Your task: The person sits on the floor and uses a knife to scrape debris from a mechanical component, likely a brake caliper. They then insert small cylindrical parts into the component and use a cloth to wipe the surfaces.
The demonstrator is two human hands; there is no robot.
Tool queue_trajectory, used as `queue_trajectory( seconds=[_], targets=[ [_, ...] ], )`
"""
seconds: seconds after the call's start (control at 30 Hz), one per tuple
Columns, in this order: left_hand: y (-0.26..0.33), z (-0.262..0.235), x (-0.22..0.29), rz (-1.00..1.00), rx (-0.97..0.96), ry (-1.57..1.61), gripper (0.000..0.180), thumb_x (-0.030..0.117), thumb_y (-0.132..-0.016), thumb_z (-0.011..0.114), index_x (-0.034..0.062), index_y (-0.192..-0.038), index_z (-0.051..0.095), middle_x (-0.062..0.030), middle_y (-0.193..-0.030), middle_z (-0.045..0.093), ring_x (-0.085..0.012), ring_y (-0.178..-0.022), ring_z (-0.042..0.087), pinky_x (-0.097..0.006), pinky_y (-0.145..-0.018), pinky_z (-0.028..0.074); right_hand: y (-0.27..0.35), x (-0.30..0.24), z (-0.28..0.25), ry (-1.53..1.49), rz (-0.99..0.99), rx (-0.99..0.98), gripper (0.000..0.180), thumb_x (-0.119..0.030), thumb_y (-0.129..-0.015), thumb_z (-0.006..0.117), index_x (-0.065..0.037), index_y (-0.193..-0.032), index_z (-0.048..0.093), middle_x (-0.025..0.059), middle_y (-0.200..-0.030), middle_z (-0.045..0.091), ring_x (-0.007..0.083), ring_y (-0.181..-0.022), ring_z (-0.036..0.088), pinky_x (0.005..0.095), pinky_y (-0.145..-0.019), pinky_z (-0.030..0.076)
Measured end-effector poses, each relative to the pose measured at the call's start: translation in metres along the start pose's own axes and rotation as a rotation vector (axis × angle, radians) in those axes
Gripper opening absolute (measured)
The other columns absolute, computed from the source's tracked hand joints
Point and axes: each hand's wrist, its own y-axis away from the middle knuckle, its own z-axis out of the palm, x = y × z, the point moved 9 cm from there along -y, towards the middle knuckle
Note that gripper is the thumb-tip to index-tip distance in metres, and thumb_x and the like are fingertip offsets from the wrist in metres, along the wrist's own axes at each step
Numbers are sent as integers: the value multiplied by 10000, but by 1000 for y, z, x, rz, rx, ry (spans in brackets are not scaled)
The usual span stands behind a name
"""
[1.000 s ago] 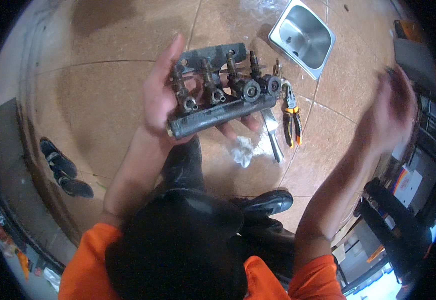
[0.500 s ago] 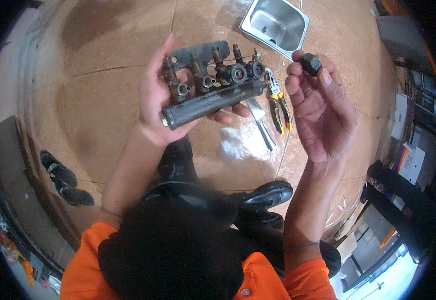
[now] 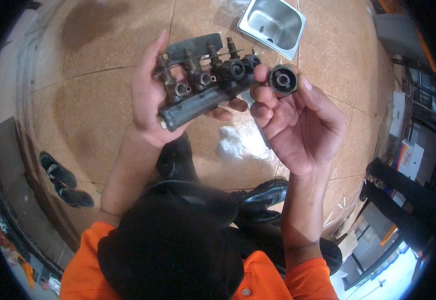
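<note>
In my left hand [image 3: 150,95] rests a valve manifold [image 3: 203,102], a thick dark pipe with several small valves, their stems and a flat bracket along it. The palm supports it from the left and below, and some fingertips show under the pipe. Close to the manifold's right end, my right hand [image 3: 310,125] pinches a small dark nut-like cap [image 3: 283,80] between thumb and fingers. The cap's hollow round inside faces up, with a ring in the middle. Cap and manifold look apart, though one fingertip comes close to the pipe's end.
A steel basin [image 3: 273,25] lies on the tiled floor [image 3: 103,110] at the far side. A white crumpled wad [image 3: 230,142] is on the floor below the manifold. Black boots [image 3: 260,200] are near me, and dark shoes [image 3: 65,180] lie at the left.
My right hand has moved left toward the manifold and turned the cap so its hollow side shows. It now covers the pliers on the floor. The manifold has shifted slightly left.
</note>
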Motion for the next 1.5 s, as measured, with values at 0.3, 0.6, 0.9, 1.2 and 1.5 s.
queue_trajectory(
  seconds=[0.3, 0.6, 0.9, 1.2, 1.5],
  targets=[
    [-1, -11, 1, -31, 56, -30, 775, 619, -982, 323, -21, -1385, 488, -243, -1214, 650, -368, -944, 709, -525, -664, 627, 2, -18, 17, 909, -418, 252, 408, 100, -819, 716, 34, -1186, 551, 197, -1190, 655, 231, -1127, 638, 351, -998, 510],
    [-7, -20, -6, -2, 184, -20, 638, 552, -986, 415, -10, -1228, 597, -192, -1084, 693, -305, -974, 706, -480, -823, 606, 4, -14, 37, 1309, -603, 240, 502, 109, -795, 731, 39, -1237, 505, 192, -1196, 643, 207, -1104, 640, 340, -985, 519],
    [-5, -21, -10, -35, 175, 15, 624, 547, -985, 427, -4, -1214, 609, -184, -1066, 701, -286, -987, 696, -437, -951, 540, 4, -9, 40, 1371, -639, 207, 524, 74, -800, 746, 36, -1257, 493, 194, -1190, 645, 217, -1109, 641, 335, -965, 525],
    [-6, -24, -14, -39, 198, 36, 604, 531, -989, 435, 3, -1221, 615, -171, -1093, 704, -272, -987, 697, -425, -947, 541, 1, -7, 39, 1430, -593, 208, 484, 87, -796, 738, 51, -1236, 541, 186, -1182, 650, 203, -1092, 640, 324, -940, 523],
    [-7, -24, -15, -53, 174, 21, 608, 534, -992, 417, 9, -1233, 609, -177, -1105, 702, -289, -994, 704, -448, -916, 569, 1, -11, 44, 1498, -605, 236, 376, 94, -821, 714, 59, -1184, 620, 153, -1188, 637, 159, -1047, 619, 290, -907, 508]
  ],
)
